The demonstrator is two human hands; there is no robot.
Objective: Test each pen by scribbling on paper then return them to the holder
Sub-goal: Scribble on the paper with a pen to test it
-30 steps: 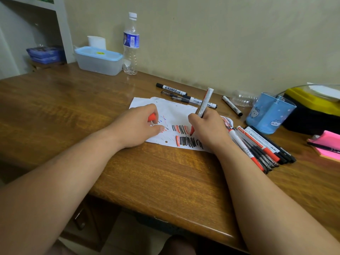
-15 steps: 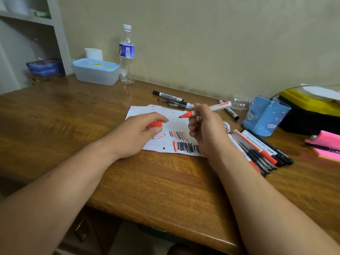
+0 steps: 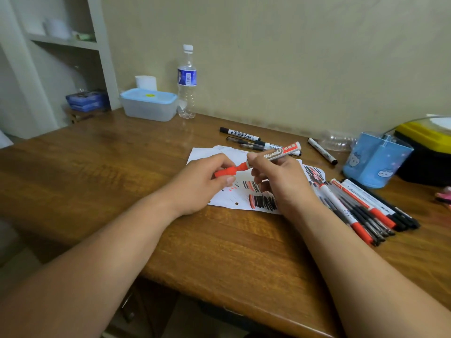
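Above a scribbled paper (image 3: 229, 198) on a wooden desk (image 3: 97, 172), the right hand (image 3: 280, 181) gripped a red marker (image 3: 275, 154), its tip meeting the red cap (image 3: 225, 172) pinched in the left hand (image 3: 202, 184). A pile of pens (image 3: 361, 208) lay just right of the paper, 4 more pens (image 3: 240, 134) at its far edge. The blue holder (image 3: 377, 161) stood far right.

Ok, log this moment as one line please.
step: capping red marker | left hand: holds cap | right hand: holds marker | tip at cap mouth | paper: scribbled | holder: no pens visible
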